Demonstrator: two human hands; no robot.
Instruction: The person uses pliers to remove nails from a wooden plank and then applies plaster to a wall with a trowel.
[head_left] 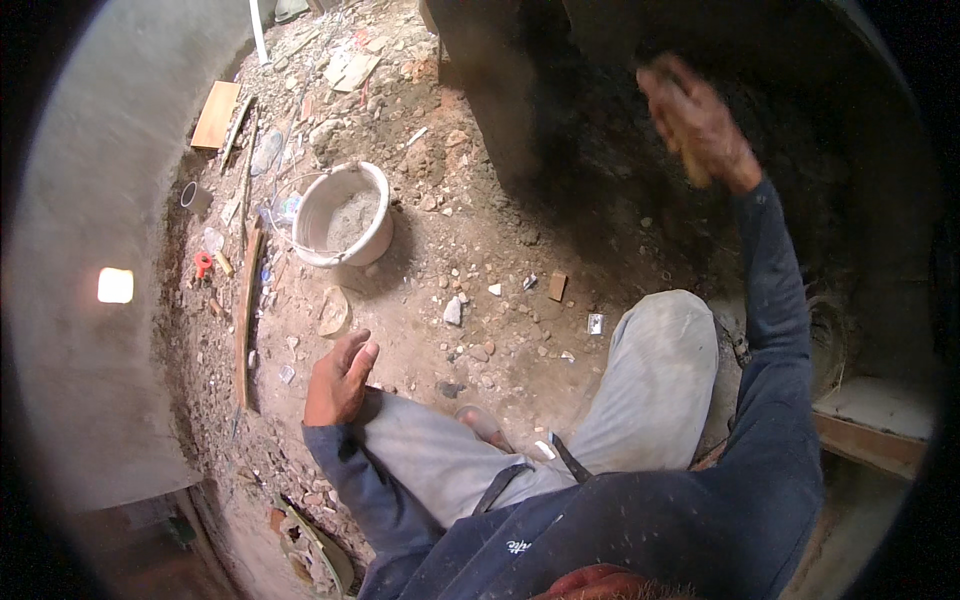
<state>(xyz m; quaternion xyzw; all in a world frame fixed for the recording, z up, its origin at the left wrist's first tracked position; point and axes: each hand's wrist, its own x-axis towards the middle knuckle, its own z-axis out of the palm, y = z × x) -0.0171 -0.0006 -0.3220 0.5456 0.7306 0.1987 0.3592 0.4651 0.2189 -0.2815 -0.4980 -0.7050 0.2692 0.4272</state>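
Note:
My left hand [338,382] rests at my left knee, thumb slightly apart from the fingers, with nothing seen in it. Raised at the upper right, my right hand [702,125] is closed on a tan, block-like thing [693,168] in front of the dark wall [840,160]. Motion blur and the fingers hide most of that thing, and its kind is unclear. Ahead of my left hand, a white bucket [377,237] stands upright on the ground, with grey powdery or mortar-like material [352,220] inside. A crumpled clear plastic piece [335,312] lies between bucket and hand.
Rubble and stones [453,312] litter the dirt ground. A long wooden strip [246,320], a grey pipe piece [195,197], a red plastic fitting [203,263] and an orange-tan board [216,115] lie along the left grey wall [90,200]. A dark upright slab [500,90] stands ahead.

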